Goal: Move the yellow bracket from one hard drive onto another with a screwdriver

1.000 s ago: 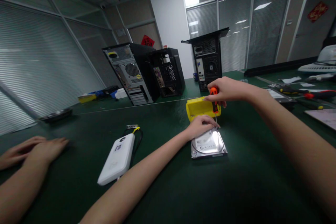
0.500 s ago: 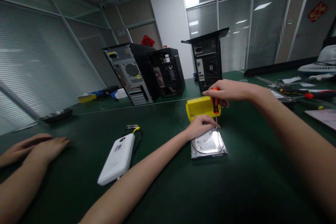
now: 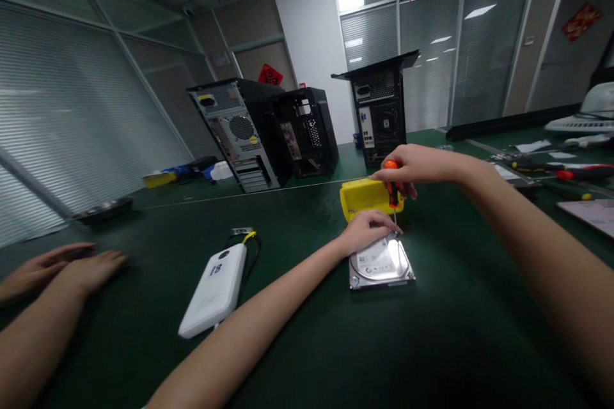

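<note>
The hard drive (image 3: 381, 263) lies flat on the green counter (image 3: 297, 332), partly under the left hand (image 3: 367, 232), which rests on its far edge, fingers loosely extended, gripping nothing. Above that edge, the right hand (image 3: 403, 169) is closed around the orange-and-black handle of an upright screwdriver (image 3: 393, 188), its tip down at the drive's far right corner. The yellow case (image 3: 362, 198) sits just beyond.

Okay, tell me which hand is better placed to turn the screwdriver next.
Right, I'd judge: the right hand grips the screwdriver from above, its tip down at the hard drive's far edge. The left hand rests on the drive and seems better placed to steady it.
</note>
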The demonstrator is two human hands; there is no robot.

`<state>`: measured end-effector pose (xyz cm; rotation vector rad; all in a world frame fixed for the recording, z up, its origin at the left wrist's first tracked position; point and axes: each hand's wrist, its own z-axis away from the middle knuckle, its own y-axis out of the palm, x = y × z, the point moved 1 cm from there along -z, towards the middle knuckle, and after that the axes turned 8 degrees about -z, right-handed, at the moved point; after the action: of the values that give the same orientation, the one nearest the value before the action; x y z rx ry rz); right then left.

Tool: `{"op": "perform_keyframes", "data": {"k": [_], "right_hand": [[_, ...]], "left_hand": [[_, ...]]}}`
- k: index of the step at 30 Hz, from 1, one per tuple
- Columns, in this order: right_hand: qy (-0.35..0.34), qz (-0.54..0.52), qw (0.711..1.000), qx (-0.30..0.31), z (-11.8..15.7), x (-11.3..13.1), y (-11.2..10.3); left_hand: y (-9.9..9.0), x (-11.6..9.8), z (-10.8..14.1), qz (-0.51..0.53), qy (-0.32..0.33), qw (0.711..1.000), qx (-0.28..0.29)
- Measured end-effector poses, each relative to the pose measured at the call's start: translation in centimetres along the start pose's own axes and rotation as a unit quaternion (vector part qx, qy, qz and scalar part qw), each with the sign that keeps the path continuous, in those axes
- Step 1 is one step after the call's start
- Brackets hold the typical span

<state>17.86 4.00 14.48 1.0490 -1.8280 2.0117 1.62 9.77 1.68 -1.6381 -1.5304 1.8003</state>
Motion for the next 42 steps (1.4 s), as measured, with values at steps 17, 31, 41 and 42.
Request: {"op": "perform_keyframes", "data": {"k": [17, 31, 41, 42], "right_hand": [[-0.001, 0.025, 1.000, -0.009, -0.19, -0.29, 0.33], [-0.004, 0.026, 1.000, -0.010, -0.32, -0.31, 0.41], [-0.005, 0.020, 1.000, -0.005, -0.27, -0.41, 0.37], [-0.005, 0.018, 1.000, -0.007, -0.28, -0.44, 0.37]], "left_hand": [[0.06, 0.05, 0.05, 0.000, -0.003, 1.000, -0.008], [0.08, 0.03, -0.07, 0.006, 0.004, 1.000, -0.009], [0.00, -0.03, 0.06, -0.001, -0.003, 1.000, -0.003], [0.00, -0.02, 0.05, 0.000, 0.002, 1.000, -0.003]]}}
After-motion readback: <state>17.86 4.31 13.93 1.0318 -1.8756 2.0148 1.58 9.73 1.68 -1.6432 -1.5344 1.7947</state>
